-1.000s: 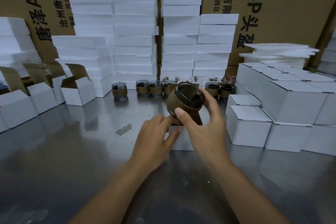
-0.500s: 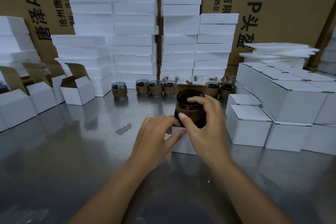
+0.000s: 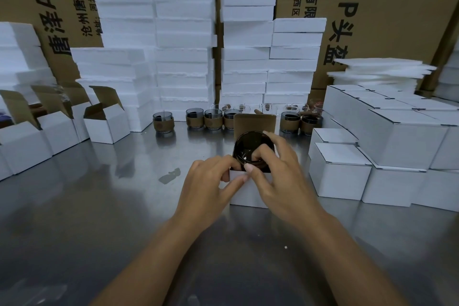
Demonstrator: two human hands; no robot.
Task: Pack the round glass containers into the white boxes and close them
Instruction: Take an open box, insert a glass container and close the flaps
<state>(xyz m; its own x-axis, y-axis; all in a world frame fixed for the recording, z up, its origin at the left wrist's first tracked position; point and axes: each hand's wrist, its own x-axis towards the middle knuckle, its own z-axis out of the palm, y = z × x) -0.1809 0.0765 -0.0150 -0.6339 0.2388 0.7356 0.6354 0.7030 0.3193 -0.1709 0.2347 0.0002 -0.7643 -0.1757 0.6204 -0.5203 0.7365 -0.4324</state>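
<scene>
Steel tabletop (image 3: pixel 99 218), foam blocks (image 3: pixel 183 32) stacked behind. One sleeved glass container (image 3: pixel 250 146) is held partway inside the open white box (image 3: pixel 248 194), its rim clamped by curled fingers of the right hand (image 3: pixel 280 176), probably for a straight drop; the box's near wall is pinched by the left hand (image 3: pixel 211 186) so nothing slides

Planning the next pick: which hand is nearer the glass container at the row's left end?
Left. The left hand pinches the box front, right of that container; the right hand grips the glass in it, further right.
</scene>
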